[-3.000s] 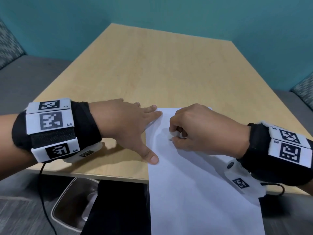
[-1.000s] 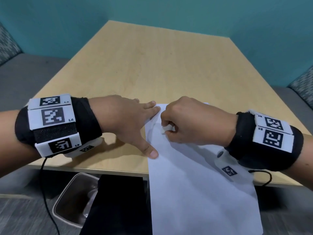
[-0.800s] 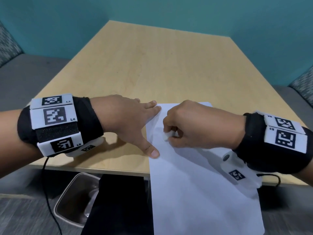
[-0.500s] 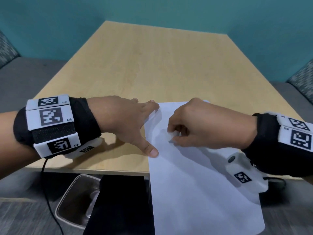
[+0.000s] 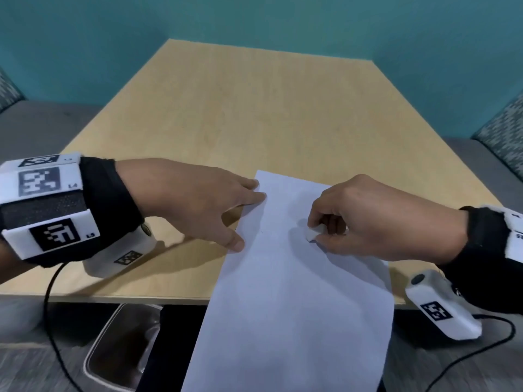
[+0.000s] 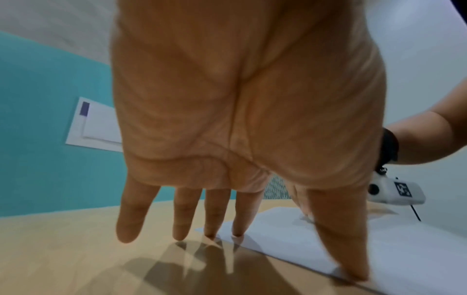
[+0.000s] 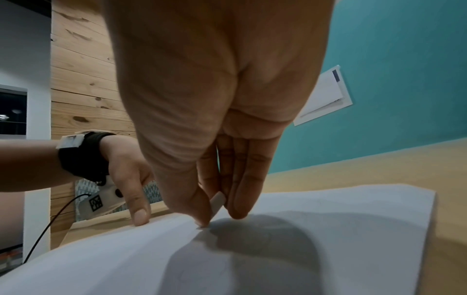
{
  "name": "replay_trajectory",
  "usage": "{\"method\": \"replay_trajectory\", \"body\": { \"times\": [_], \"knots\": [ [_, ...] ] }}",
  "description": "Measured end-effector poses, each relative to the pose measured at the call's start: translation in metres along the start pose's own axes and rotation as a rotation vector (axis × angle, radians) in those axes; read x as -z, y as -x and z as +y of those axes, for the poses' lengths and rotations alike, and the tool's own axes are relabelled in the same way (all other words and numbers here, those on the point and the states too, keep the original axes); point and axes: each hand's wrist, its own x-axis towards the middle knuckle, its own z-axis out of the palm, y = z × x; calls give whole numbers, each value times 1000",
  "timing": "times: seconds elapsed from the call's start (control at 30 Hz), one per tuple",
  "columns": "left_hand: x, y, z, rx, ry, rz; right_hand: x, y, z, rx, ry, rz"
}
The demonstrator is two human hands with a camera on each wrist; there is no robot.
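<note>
A white sheet of paper [image 5: 297, 278] lies on the wooden table [image 5: 254, 108] and hangs over its near edge. My right hand [image 5: 368, 219] pinches a small white eraser [image 5: 312, 233] between thumb and fingers and holds it down on the sheet; the eraser [image 7: 218, 200] shows in the right wrist view too. My left hand [image 5: 198, 199] lies spread with straight fingers. Its thumb [image 5: 235, 241] and fingertips [image 6: 237, 229] press the paper's left edge and far corner.
A metal bin [image 5: 121, 352] and a dark chair [image 5: 169, 349] sit below the table's near edge. Grey benches with patterned cushions [image 5: 503, 131] flank the table. Teal walls close the corner. A white notice [image 6: 93, 125] hangs on the wall.
My right hand with the eraser slid back and forth over the sheet and now sits further right. The sheet's upper left corner shifted slightly. My left hand stayed pressing the paper's edge.
</note>
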Motion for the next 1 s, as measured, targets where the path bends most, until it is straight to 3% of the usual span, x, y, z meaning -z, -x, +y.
{"method": "replay_trajectory", "body": {
  "times": [0.17, 0.43, 0.63, 0.8, 1.0],
  "knots": [
    [-6, 0, 6, 41, -133, -58, 5, -13, -6, 20, 21, -25],
    [-10, 3, 5, 48, -93, -90, -2, -47, -24, 79, 80, 24],
    [-10, 3, 4, 64, -96, -112, 3, -36, -29, 122, 47, -96],
    [-10, 2, 4, 59, -105, -113, 1, -44, -29, 124, 107, 5],
    [-4, 5, 10, 88, -170, -128, 4, -33, -36, 137, 74, -116]
  ]
}}
